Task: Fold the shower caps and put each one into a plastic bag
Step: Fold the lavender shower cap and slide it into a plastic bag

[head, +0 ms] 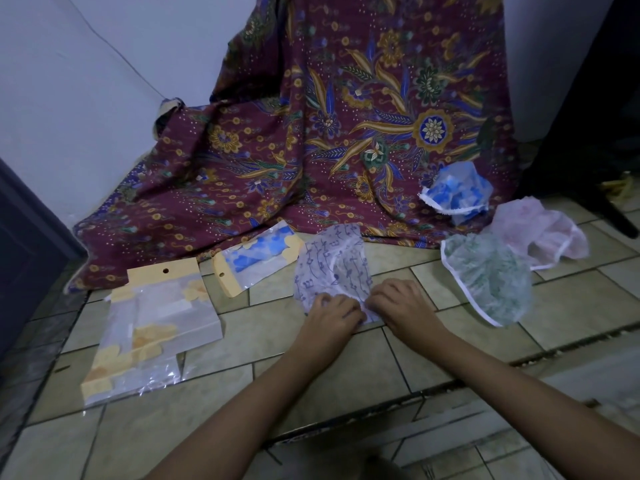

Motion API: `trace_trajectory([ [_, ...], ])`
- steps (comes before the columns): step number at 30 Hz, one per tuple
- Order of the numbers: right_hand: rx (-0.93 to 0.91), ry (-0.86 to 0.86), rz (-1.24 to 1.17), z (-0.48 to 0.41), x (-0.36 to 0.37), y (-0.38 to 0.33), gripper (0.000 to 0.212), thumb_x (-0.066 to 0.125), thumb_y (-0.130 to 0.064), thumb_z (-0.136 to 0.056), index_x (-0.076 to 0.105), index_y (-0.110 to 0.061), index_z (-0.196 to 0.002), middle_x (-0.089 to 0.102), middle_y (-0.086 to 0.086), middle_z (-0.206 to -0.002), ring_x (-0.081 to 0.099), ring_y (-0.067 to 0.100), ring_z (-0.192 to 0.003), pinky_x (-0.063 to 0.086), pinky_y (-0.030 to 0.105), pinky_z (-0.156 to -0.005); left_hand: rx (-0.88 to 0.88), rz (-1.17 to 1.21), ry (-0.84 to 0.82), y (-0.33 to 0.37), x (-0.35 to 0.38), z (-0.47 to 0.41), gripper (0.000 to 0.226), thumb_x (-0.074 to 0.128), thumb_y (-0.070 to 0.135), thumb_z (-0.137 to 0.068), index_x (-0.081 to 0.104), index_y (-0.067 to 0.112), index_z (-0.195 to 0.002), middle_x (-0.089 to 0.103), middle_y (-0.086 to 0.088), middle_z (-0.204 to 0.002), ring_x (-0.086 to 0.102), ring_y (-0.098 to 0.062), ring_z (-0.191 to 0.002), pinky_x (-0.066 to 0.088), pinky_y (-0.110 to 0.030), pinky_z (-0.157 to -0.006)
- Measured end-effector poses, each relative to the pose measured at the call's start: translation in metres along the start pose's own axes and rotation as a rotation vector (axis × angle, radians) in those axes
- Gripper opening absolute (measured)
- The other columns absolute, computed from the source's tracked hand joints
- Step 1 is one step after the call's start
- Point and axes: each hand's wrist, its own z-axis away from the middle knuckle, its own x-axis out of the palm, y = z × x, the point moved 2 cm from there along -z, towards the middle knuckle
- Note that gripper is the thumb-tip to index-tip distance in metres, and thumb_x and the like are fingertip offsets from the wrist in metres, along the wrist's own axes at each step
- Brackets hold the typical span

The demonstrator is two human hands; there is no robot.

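A translucent shower cap with a purple print (332,268) lies on the tiled floor in the middle. My left hand (334,311) and my right hand (398,301) both pinch its near edge, side by side. To the right lie a green-patterned cap (491,275), a pink cap (540,230) and a blue-and-white cap (457,194). A plastic bag with a yellow header card and a blue cap inside (256,258) lies left of the purple cap. Several plastic bags with yellow cards (152,327) sit stacked at the left.
A maroon batik cloth (311,133) hangs down the back wall and spreads onto the floor. A dark door or cabinet (20,254) stands at the far left. A dark stand with a leg (588,150) rises at the right. Tiled floor (277,341) shows in front of me.
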Motion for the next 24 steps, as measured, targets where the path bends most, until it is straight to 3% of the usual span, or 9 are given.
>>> trace_trajectory([
  [5,-0.046,-0.121,-0.137,0.002,-0.005,0.002,0.028,0.048,-0.021,-0.077,0.072,-0.014,-0.090,0.070,0.000,-0.088,0.050,0.011,-0.097,0.033,0.026,-0.084,0.150,0.140,-0.069,-0.016,-0.001,0.009,0.026,0.048,0.022,-0.090,0.070,0.010,-0.098,0.070,-0.005,-0.097,0.059,-0.017,-0.090,0.043,-0.027,-0.079],
  [8,-0.022,-0.182,-0.198,0.003,-0.007,0.003,0.038,0.052,-0.037,-0.076,0.068,-0.015,-0.103,0.068,0.001,-0.098,0.050,0.011,-0.101,0.032,0.024,-0.090,0.083,0.278,-0.217,-0.024,-0.011,0.011,0.032,0.048,0.027,-0.092,0.066,0.007,-0.110,0.068,-0.009,-0.109,0.057,-0.017,-0.101,0.039,-0.024,-0.089],
  [11,0.023,-0.190,-0.271,0.002,-0.007,0.004,0.038,0.053,-0.036,-0.077,0.066,-0.013,-0.105,0.066,0.004,-0.097,0.053,0.014,-0.097,0.034,0.023,-0.090,-0.001,0.366,-0.279,-0.024,-0.016,0.010,0.039,0.045,0.032,-0.091,0.062,0.006,-0.115,0.065,-0.010,-0.112,0.055,-0.017,-0.105,0.035,-0.019,-0.092],
  [15,0.055,-0.113,-0.324,0.000,-0.006,0.004,0.024,0.050,-0.025,-0.085,0.068,-0.010,-0.093,0.066,0.003,-0.083,0.055,0.014,-0.083,0.042,0.025,-0.078,-0.089,0.424,-0.238,-0.023,-0.017,0.012,0.044,0.046,0.039,-0.088,0.060,0.007,-0.114,0.063,-0.008,-0.111,0.052,-0.014,-0.104,0.035,-0.016,-0.091],
  [19,0.095,-0.094,-0.356,0.000,-0.006,0.006,0.028,0.046,-0.025,-0.091,0.067,-0.007,-0.092,0.065,0.006,-0.081,0.050,0.011,-0.081,0.040,0.022,-0.073,-0.147,0.445,-0.146,-0.021,-0.018,0.013,0.034,0.054,0.033,-0.088,0.064,0.007,-0.107,0.066,-0.008,-0.105,0.050,-0.008,-0.099,0.032,-0.009,-0.086],
  [24,0.271,-0.058,-0.465,0.001,-0.010,0.010,0.038,0.040,-0.032,-0.091,0.066,-0.006,-0.101,0.069,0.008,-0.097,0.057,0.014,-0.091,0.036,0.016,-0.078,-0.246,0.411,-0.012,-0.009,-0.021,0.004,0.020,0.057,0.022,-0.088,0.069,0.007,-0.095,0.071,-0.008,-0.088,0.051,-0.010,-0.083,0.029,-0.011,-0.071],
])
